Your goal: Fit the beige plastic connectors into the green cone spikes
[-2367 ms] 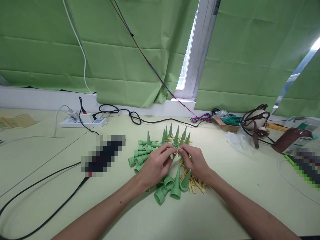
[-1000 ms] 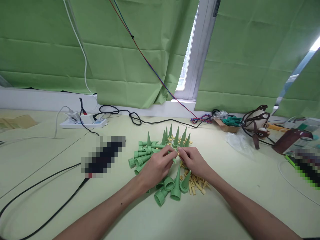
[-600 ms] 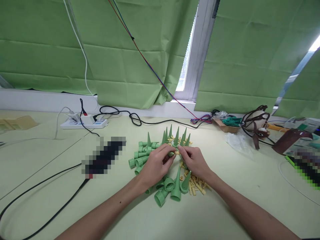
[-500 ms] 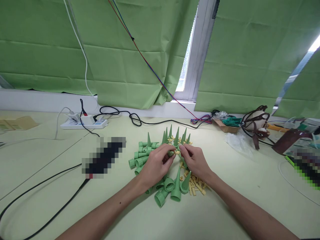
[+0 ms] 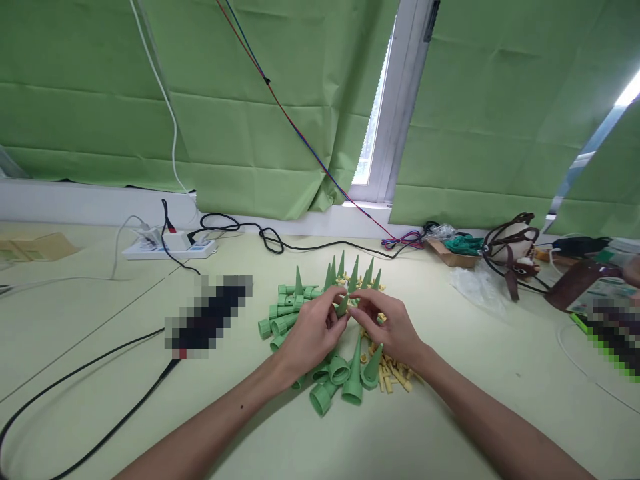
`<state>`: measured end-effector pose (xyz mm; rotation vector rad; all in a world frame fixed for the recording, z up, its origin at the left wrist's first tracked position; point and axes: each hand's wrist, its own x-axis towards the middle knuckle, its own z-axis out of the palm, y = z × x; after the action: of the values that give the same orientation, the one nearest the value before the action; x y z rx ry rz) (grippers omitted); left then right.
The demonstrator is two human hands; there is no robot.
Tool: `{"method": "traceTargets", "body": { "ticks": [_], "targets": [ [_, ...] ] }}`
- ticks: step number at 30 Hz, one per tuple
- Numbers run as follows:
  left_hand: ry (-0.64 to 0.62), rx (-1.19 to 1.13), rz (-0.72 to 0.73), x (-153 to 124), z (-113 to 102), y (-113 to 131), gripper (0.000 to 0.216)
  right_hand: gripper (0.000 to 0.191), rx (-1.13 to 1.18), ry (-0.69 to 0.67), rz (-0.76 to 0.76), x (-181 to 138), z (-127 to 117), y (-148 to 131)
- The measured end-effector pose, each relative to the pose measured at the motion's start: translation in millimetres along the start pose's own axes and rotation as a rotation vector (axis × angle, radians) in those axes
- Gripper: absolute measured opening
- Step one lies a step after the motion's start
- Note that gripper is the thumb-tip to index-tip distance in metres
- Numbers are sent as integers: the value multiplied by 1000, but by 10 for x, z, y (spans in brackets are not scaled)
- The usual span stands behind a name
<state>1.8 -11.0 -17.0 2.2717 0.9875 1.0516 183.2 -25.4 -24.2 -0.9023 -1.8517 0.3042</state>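
Note:
My left hand (image 5: 313, 327) is closed around a small green plastic cone (image 5: 343, 305), its tip pointing up between thumb and fingers. My right hand (image 5: 393, 323) meets it from the other side. Its thumb and forefinger pinch at a small yellow plastic peg (image 5: 349, 308) against the cone, mostly hidden by the fingers. Below the hands lie several hollow green cones (image 5: 353, 383), some with open ends facing me. Loose yellow pegs (image 5: 395, 373) are heaped under my right wrist. Behind the hands, several green cones (image 5: 353, 275) stand upright among more yellow pieces.
A white power strip (image 5: 170, 248) with plugs sits at the back left, near a blurred dark device (image 5: 210, 317) on a cable. A black cord (image 5: 320, 247) runs along the back. At the right are a cardboard box (image 5: 453, 255), a clear plastic bag (image 5: 477, 287) and a brown container (image 5: 575, 285).
My right fingers have shifted slightly left, closer to the cone in my left hand. The yellow peg, plainly visible between the hands before, is now largely covered. My left hand has barely moved.

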Motion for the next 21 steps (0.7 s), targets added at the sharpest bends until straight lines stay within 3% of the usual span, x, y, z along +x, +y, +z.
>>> {"method": "traceTargets", "body": {
  "ticks": [6,12,18,21],
  "targets": [
    [-36,16,-7,3,-1,-12,31,18,38,0,-58,-14,5,-7],
    [-57,31,66,-18,7,-6,34,12,24,0,-18,-16,24,-55],
    [111,59,209,-5,-39,84,22,11,6,83,97,82,-56,-131],
    [228,96,358,-9,-71,108,12,13,-8,31,171,179,-134,-212]
  ]
}}
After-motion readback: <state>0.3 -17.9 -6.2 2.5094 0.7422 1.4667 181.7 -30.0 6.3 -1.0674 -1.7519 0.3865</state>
